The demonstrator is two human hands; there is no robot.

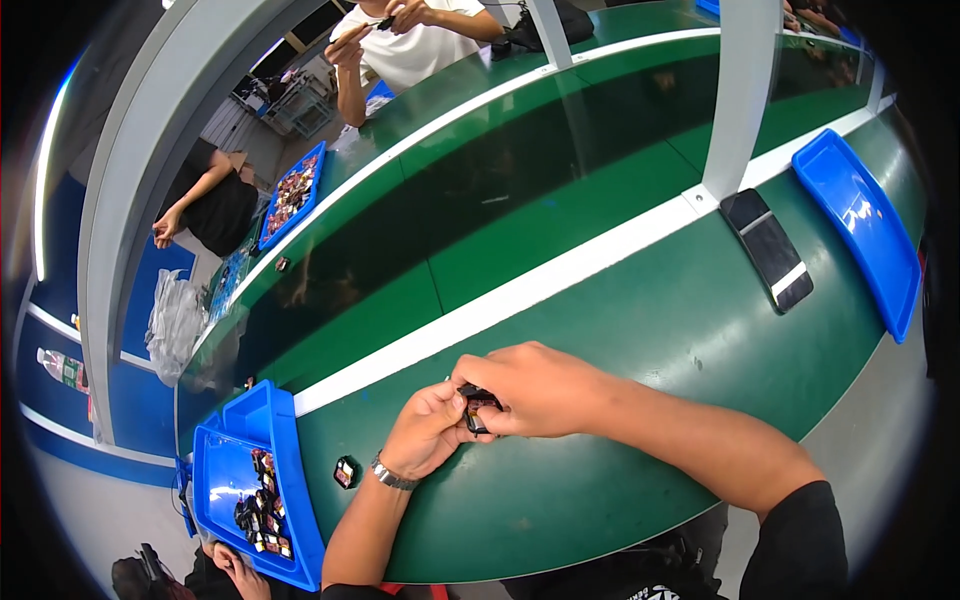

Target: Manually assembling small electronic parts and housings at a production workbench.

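Over the green tabletop [590,470], both of my hands meet at one small black case [478,412] with a coloured face, much like a watch body. My left hand [425,435], a metal watch at its wrist, grips the case from the left between thumb and fingers. From the right, my right hand [530,385] closes on the same case, its fingers bent over the top and hiding part of it. A similar small black case [345,472] lies on the table just left of my left wrist.
A blue tray [308,500] of similar pieces stands at the left. Toward the right lie a flat black object [765,245] with a white strip and another blue tray [860,215]. A white rail [540,290] with grey posts crosses beyond my hands. Co-workers' hands [410,15] show across the table.
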